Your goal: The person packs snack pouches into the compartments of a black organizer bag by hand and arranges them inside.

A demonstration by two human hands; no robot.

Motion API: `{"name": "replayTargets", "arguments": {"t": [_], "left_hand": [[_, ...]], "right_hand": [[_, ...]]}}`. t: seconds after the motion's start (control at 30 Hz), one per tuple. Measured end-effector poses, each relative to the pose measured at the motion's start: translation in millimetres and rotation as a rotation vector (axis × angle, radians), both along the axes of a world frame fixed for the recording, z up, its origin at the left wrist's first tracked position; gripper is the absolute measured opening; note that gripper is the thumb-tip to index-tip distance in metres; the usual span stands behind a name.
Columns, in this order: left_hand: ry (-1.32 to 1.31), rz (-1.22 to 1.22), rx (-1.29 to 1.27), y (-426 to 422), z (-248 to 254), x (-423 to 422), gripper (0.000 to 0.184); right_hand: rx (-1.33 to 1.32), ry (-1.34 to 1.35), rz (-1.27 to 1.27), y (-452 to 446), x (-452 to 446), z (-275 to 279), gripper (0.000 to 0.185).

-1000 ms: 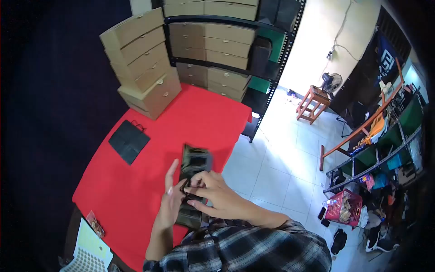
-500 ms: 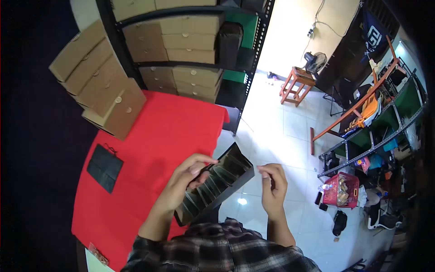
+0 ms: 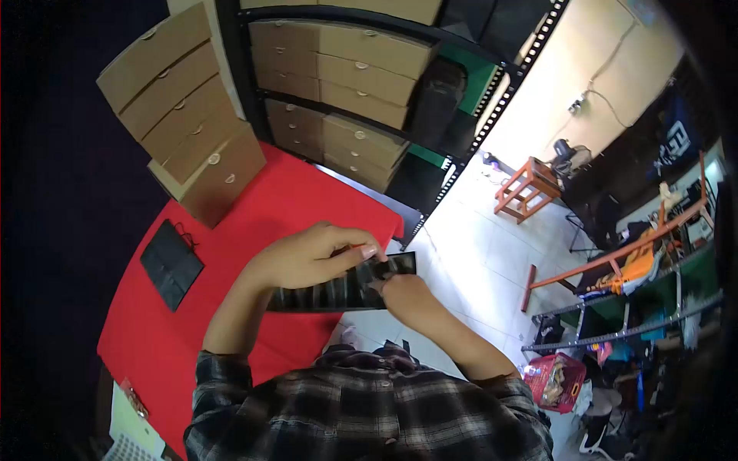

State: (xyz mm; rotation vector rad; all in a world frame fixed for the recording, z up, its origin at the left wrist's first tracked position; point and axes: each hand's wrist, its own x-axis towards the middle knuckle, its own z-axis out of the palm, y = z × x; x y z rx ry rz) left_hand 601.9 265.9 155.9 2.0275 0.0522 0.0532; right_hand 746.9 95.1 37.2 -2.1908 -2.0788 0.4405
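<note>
A long black box (image 3: pixel 329 298), split by thin dividers into several narrow slots, is held in front of my chest at the red table's edge. My left hand (image 3: pixel 319 255) lies across its far side, closed on it, with thumb and fingers near the right end. My right hand (image 3: pixel 406 290) is at that right end, its fingers closed inside or over the slots; what they pinch is hidden. The two hands' fingertips are close together. To the left, a flat black pouch (image 3: pixel 171 265) with a cord lies on the red cloth (image 3: pixel 231 284).
Stacked cardboard boxes (image 3: pixel 181 104) stand at the table's back left. Behind is a black metal shelf (image 3: pixel 461 154) with more boxes. On the tiled floor to the right are a wooden stool (image 3: pixel 530 188) and a red basket (image 3: pixel 557 380).
My right hand has moved left from beside the box onto its right end. The box has turned closer to level, and my left hand has shifted right along it. The view has tilted.
</note>
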Motion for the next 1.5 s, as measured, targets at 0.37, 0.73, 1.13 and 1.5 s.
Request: {"name": "replayTargets", "arguments": {"t": [0.37,0.73,1.13,1.5], "left_hand": [[-0.081,0.228,0.019,-1.6,20.6,73.6,0.027],[-0.121,0.291,0.031,-24.2,18.0,165.6,0.031],[-0.106,0.251,0.063,-49.8,20.6,220.1,0.032],[-0.023,0.248,0.104,-67.5,26.2,242.9,0.033]], "right_hand": [[-0.065,0.259,-0.067,26.9,83.2,19.2,0.058],[0.165,0.093,0.339,3.4,169.9,21.3,0.070],[0.285,-0.097,0.479,-16.6,207.8,13.8,0.048],[-0.120,0.503,0.227,-7.7,228.2,61.5,0.048]]}}
